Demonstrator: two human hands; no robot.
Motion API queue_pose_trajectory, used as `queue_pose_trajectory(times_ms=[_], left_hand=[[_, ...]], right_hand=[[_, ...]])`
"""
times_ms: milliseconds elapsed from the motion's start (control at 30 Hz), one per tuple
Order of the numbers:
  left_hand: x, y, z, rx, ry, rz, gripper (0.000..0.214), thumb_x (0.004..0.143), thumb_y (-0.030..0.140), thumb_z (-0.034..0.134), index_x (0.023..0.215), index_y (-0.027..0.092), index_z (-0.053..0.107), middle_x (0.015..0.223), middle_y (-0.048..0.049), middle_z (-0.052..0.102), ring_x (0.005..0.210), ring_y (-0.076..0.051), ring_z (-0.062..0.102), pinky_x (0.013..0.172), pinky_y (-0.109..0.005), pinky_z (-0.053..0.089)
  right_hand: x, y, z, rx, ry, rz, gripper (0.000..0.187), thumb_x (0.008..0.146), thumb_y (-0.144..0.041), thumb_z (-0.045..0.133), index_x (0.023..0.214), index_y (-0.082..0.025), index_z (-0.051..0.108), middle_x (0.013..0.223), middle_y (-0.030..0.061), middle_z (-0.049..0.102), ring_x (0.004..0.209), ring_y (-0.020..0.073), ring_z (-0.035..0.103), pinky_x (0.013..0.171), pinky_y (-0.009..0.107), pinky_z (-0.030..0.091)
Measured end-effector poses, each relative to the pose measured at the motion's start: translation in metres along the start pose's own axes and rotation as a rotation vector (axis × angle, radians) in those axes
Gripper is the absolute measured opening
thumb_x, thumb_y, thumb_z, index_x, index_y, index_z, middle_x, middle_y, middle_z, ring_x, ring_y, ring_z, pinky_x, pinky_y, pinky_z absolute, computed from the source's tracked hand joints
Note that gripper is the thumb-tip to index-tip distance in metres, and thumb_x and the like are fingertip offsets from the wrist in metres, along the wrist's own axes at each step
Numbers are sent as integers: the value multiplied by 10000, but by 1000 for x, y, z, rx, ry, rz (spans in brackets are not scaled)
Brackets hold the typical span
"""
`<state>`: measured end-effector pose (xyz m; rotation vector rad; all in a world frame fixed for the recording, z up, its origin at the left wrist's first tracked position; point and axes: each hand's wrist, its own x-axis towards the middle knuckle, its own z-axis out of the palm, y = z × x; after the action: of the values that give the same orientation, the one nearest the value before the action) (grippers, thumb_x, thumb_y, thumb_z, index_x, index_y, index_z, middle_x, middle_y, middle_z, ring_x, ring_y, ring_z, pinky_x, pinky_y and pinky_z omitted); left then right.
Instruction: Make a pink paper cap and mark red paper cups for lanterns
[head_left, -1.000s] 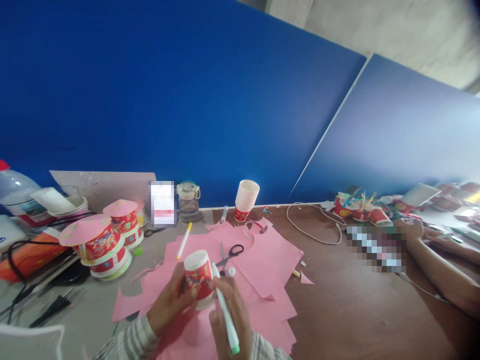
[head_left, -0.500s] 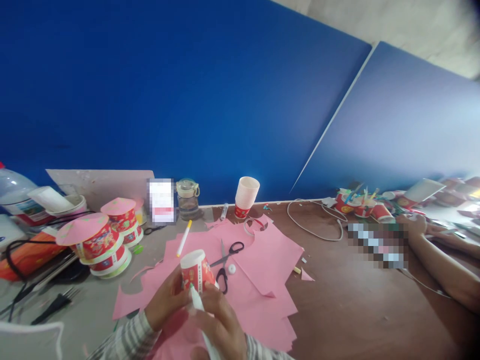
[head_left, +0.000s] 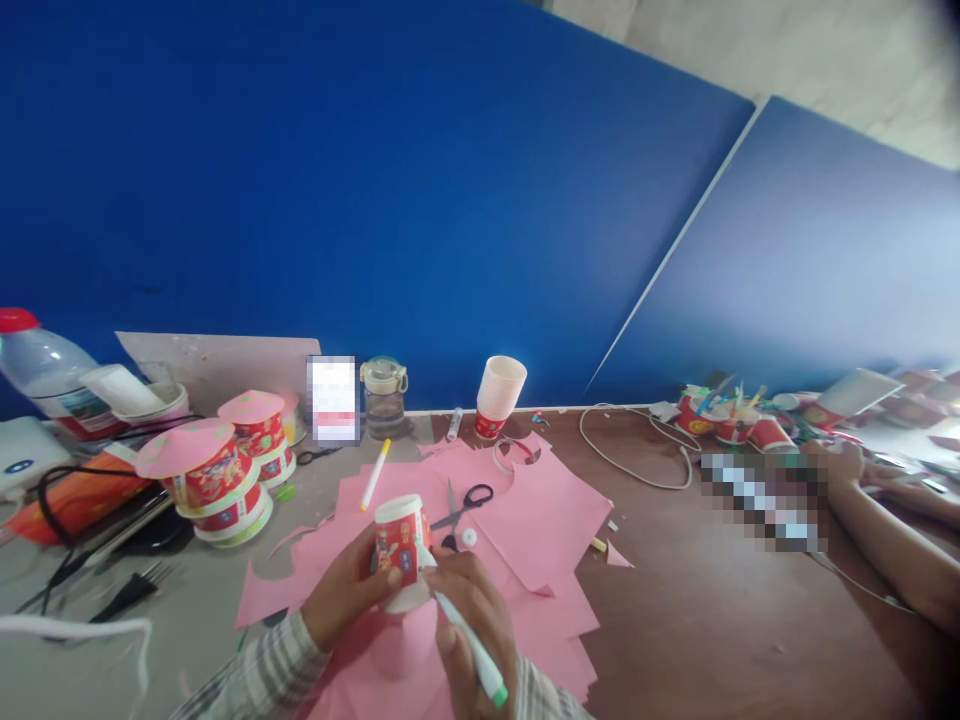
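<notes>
My left hand [head_left: 346, 600] is wrapped round an upside-down red paper cup [head_left: 400, 545] with a white base, held over the pink paper sheets [head_left: 540, 520]. My right hand [head_left: 469, 625] grips a white marker [head_left: 469, 640] with a green end, its tip against the cup's side. Black-handled scissors [head_left: 469, 503] and a small white cap [head_left: 469, 537] lie just beyond the cup. A white and yellow marker [head_left: 375, 474] lies on the pink paper further back.
Pink-topped red cup stacks [head_left: 217, 470] stand at the left near a water bottle [head_left: 45, 370] and black cables [head_left: 90, 570]. A stack of white cups [head_left: 498, 395] and a small jar [head_left: 384, 395] stand by the blue wall. Another person's arms [head_left: 892, 540] rest at the right.
The marker swung from upright against the cup, dipped low, and now points back at the cup's side. The view shifted slightly right and the cup turned a little in my left hand.
</notes>
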<state>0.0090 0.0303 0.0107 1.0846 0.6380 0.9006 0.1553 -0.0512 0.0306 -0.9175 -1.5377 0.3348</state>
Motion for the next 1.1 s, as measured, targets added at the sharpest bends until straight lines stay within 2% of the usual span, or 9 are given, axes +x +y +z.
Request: queue_pose_trajectory(times_ms=[267, 533, 1100], left_hand=[[1, 1, 0, 20, 10, 9, 412, 485, 287, 706, 856, 147, 595, 708, -89, 673, 650, -283, 563, 573, -394, 454], [2, -6, -4, 60, 28, 48, 444, 456, 334, 716, 843, 151, 597, 680, -76, 660, 620, -274, 554, 545, -379, 456], [2, -8, -4, 72, 29, 63, 436, 461, 298, 721, 853, 164, 588, 673, -56, 642, 605, -260, 541, 542, -381, 453]], right_hand=[[-4, 4, 0, 1, -29, 46, 295, 832, -329, 449, 1032, -199, 622, 899, 93, 676, 875, 268, 634, 794, 414, 525], [-6, 7, 2, -38, -6, 21, 283, 840, -297, 451, 1056, -195, 603, 938, 90, 657, 913, 249, 620, 793, 375, 539], [-9, 8, 2, -112, -29, 22, 300, 821, -273, 482, 1104, -231, 575, 967, 85, 647, 925, 257, 620, 782, 350, 554]])
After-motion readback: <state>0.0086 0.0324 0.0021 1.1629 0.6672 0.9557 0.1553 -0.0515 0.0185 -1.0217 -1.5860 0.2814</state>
